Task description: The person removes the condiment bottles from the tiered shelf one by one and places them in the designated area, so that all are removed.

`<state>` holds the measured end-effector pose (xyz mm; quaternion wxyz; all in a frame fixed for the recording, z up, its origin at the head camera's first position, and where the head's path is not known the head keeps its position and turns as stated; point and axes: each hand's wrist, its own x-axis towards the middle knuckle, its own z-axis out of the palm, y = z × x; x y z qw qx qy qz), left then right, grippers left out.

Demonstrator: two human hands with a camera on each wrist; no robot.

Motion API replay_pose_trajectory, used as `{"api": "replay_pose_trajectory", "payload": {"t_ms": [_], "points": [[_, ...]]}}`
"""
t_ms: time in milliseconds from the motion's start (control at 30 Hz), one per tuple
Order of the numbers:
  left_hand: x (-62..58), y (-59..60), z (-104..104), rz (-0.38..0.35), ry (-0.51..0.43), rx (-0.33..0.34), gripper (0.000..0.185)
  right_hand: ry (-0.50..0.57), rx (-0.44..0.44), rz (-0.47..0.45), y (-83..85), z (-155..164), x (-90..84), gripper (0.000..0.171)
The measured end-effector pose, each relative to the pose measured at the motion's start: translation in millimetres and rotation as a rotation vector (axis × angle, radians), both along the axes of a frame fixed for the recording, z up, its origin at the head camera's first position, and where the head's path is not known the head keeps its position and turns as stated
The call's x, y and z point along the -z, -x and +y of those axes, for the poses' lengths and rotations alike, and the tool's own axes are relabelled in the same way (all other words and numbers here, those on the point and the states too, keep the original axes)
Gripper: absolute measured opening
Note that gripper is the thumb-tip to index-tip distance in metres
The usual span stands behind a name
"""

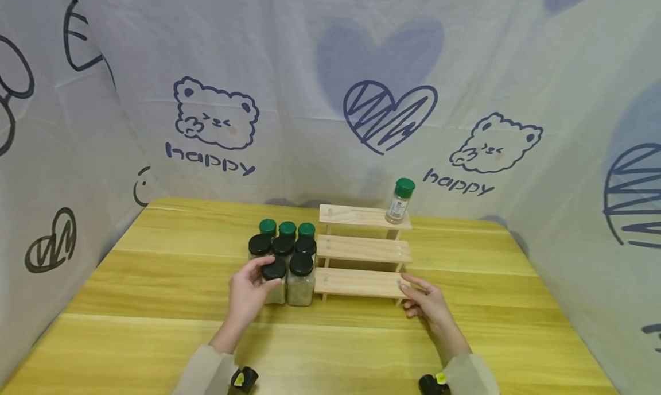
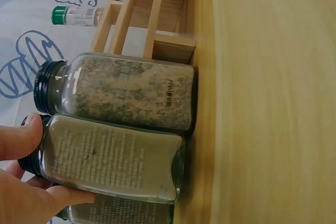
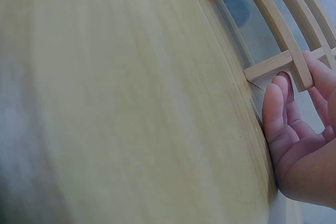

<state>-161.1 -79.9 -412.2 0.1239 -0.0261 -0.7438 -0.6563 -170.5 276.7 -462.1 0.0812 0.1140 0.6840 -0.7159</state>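
Note:
My left hand (image 1: 256, 284) grips the front-left black-lidded spice jar (image 1: 274, 281) (image 2: 113, 158), thumb on its lid and fingers round its far side. It stands on the table in a cluster of jars: another black-lidded jar (image 1: 301, 279) (image 2: 123, 95) is beside it, more black-lidded ones are behind, and three green-lidded jars (image 1: 287, 229) are at the back. To their right stands a three-step wooden rack (image 1: 363, 249) (image 2: 152, 19) (image 3: 283, 35). My right hand (image 1: 419, 296) (image 3: 296, 129) rests with straight fingers against the right end of its lowest step.
A green-lidded spice bottle (image 1: 400, 201) (image 2: 76, 16) stands on the right end of the rack's top step. The wooden table (image 1: 155, 303) is walled on three sides by a printed cloth (image 1: 310, 68). Bare wood lies in front of the hands and at both sides.

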Motion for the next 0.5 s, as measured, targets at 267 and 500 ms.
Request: {"api": "replay_pose_trajectory", "payload": {"t_ms": [267,500], "points": [[6.5,6.2,0.3,-0.072,-0.017,-0.001,0.039,0.013,-0.003,-0.009,0.1,0.0,-0.5,0.049],[7.1,7.0,-3.1,-0.102,-0.047,0.021,0.045,0.018,0.002,-0.005,0.7,-0.2,0.5,0.049]]}}
